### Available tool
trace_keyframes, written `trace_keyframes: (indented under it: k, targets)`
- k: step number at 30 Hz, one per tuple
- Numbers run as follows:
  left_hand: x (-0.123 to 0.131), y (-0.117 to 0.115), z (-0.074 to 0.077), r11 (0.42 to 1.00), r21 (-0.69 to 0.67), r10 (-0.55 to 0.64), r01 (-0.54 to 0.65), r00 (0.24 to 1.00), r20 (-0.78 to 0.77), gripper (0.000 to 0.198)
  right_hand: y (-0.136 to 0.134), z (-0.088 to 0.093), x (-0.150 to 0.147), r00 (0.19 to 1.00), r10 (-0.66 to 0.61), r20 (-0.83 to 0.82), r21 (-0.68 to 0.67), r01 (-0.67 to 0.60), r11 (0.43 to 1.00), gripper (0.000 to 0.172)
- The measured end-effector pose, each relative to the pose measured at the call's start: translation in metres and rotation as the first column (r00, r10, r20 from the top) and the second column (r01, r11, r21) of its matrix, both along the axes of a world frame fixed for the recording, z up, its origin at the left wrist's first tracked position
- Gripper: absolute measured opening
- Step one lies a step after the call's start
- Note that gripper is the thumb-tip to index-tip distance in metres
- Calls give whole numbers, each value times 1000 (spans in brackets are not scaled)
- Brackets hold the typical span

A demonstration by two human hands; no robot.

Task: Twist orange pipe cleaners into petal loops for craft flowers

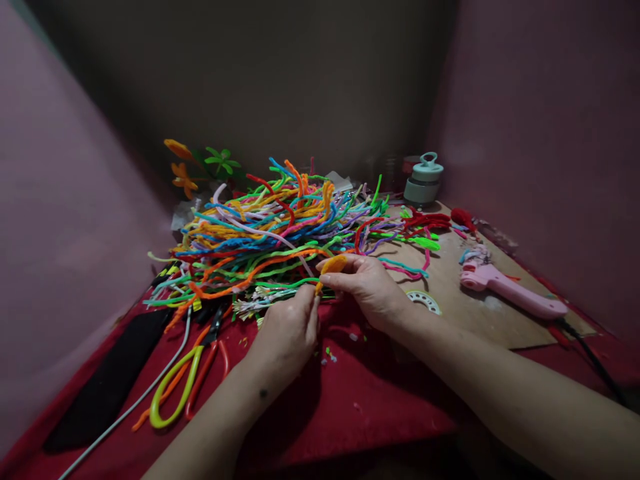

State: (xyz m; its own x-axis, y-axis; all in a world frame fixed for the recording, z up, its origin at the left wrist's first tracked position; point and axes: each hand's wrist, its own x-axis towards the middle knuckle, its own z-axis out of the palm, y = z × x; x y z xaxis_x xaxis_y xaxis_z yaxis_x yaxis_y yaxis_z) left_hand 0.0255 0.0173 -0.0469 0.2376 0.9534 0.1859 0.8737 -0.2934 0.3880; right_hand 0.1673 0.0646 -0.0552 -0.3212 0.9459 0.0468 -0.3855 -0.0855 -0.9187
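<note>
Between my two hands is a small orange pipe-cleaner piece point(334, 265), shaped like a petal with a narrow lower end. My right hand point(367, 283) pinches its broad upper part between thumb and fingers. Close beside it, my left hand point(293, 323) is closed around the narrow lower end, and its fingertips are partly hidden. Just behind both hands spreads a big heap of multicoloured pipe cleaners point(265, 230). Orange and green strands from the heap pass close to my fingers.
Scissors with yellow handles point(175, 387) and red-handled pliers point(203, 377) lie left, near a white cable point(145, 393) and a black strip point(110, 380). Right, a pink glue gun point(515, 290) rests on a brown board point(455, 267). A lidded jar point(424, 180) stands behind. Red cloth point(370, 413) covers the table.
</note>
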Motion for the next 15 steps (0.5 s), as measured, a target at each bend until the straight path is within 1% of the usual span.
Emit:
trace_keyframes:
  k: [3, 5, 7, 11, 15]
  targets:
    - [2, -1, 3, 997, -79, -9, 25, 981, 193, 20, 0, 0, 0, 1000, 11, -26, -37, -12, 999, 20]
    - [3, -2, 5, 986, -160, 10, 47, 942, 335, 23, -1, 0, 0, 999, 0, -35, -25, -1, 1000, 19]
    - [4, -4, 6, 969, -239, 46, 64, 901, 431, 26, 0, 1, 1, 999, -21, -49, 10, 21, 1000, 21]
    - [8, -6, 10, 925, -372, 135, 78, 848, 513, 31, 1, 4, 2, 997, -62, -41, 44, 63, 997, 25]
    - [11, -5, 15, 864, -490, 225, 116, 781, 582, 28, 0, 6, 1, 995, -95, -14, 82, 95, 992, 24]
